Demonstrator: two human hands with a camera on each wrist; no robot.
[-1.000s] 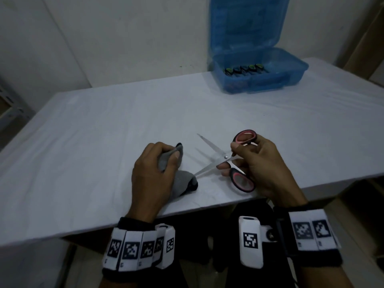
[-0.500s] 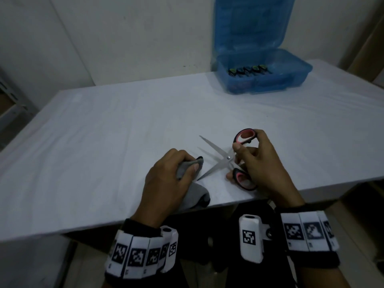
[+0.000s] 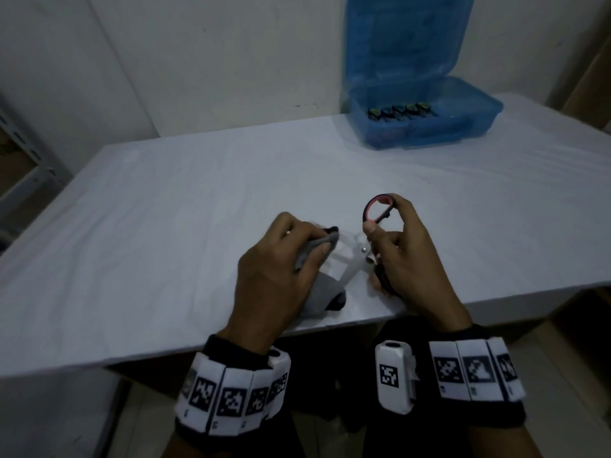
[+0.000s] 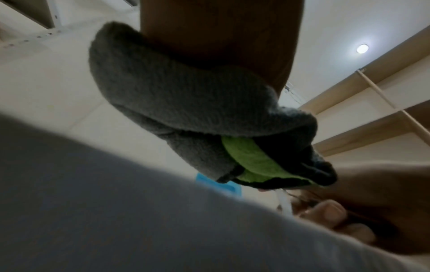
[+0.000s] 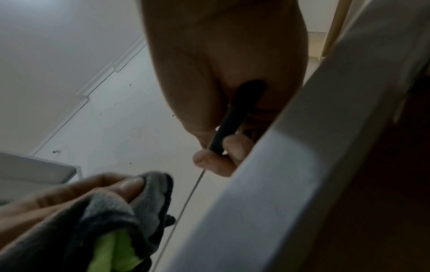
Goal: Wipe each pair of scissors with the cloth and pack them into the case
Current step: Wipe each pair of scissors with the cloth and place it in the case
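My right hand grips a pair of scissors with black and red handles, blades spread open and pointing left. My left hand holds a grey cloth with a green inner face, pinching a fold of it right at the blades near the pivot. In the right wrist view the dark handle runs between my fingers and a thin blade edge passes beside the cloth. The open blue case stands at the table's far right, with several scissor handles lined up inside.
The white table stretches wide to the left and behind my hands; its front edge is just under my wrists. A white wall rises behind the table. Metal shelving stands at the far left, wooden shelving at the right.
My left hand has carried the cloth rightward onto the open blades, which now lie largely hidden under it. The right hand has tilted the scissors a little more upright.
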